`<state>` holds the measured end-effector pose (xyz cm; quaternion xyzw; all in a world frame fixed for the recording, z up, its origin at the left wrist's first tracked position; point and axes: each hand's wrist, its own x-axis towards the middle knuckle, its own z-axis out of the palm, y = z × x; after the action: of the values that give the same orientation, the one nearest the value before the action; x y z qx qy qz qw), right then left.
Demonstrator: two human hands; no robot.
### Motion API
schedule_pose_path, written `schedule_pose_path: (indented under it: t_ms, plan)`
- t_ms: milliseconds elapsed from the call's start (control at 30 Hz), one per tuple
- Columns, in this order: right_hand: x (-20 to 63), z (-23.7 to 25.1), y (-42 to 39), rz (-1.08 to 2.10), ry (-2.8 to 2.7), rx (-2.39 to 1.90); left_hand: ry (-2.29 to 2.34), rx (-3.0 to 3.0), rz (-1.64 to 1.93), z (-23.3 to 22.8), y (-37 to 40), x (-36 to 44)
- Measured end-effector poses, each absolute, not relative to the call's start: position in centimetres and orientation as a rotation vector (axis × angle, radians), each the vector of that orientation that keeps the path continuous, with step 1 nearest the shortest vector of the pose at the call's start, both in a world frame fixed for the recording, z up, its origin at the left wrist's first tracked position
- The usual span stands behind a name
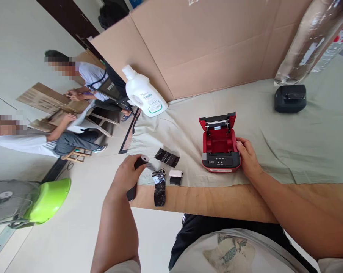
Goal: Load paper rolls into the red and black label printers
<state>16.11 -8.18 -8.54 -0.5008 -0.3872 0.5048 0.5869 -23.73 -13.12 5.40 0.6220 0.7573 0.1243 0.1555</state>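
A red and black receipt printer (219,161) stands on the cloth with its lid raised and a bare red compartment showing. My right hand (248,157) holds it by the right side, fingers curled against the casing. Over the table's left end, my left hand (128,170) is closed around a small dark paper roll (140,161), its pale core end facing up. To the right of that hand lie a black strip (167,157), a partly unrolled black roll (159,187) and a small pinkish-white roll (176,174) with a dark tail.
A white jug (145,93) leans by a cardboard wall (213,45). At the back right sits a black device (290,98). A dark flat object (131,193) is partly under my left wrist. Two people sit at left, beyond a fan (10,201) and green basin (50,201).
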Motion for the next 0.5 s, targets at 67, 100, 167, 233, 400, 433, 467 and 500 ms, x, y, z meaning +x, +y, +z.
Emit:
schedule_pose_path:
  t_ms: [67,100,167,233,400,433,467,500]
  plan:
    - [16.1,-8.6,-8.1,1.182,-0.899,-1.165,1.601,1.693,0.425,7.8,-13.0,-21.2]
    - [16.1,-8.6,-8.1,1.186,-0.899,-1.163,1.309,1.637,0.360,8.7,-12.8,-19.6]
    - [16.1,-8.7,-8.1,1.198,-0.895,-1.154,0.898,1.583,0.218,9.4,-11.6,-16.0]
    - [16.1,-8.7,-8.0,1.204,-0.894,-1.142,0.812,1.642,0.265,8.7,-9.6,-12.1]
    - [16.1,-8.7,-7.9,1.193,-0.897,-1.131,1.018,2.007,0.420,4.3,-4.3,-3.9]
    - [16.1,-8.7,-7.9,1.192,-0.895,-1.129,1.071,2.097,0.354,3.7,-3.5,-2.9]
    - [16.1,-8.6,-7.9,1.190,-0.895,-1.130,1.120,2.181,0.273,3.4,-3.0,-2.0]
    - [16.1,-8.6,-7.8,1.189,-0.897,-1.132,1.160,2.257,0.184,3.1,-2.6,-1.3]
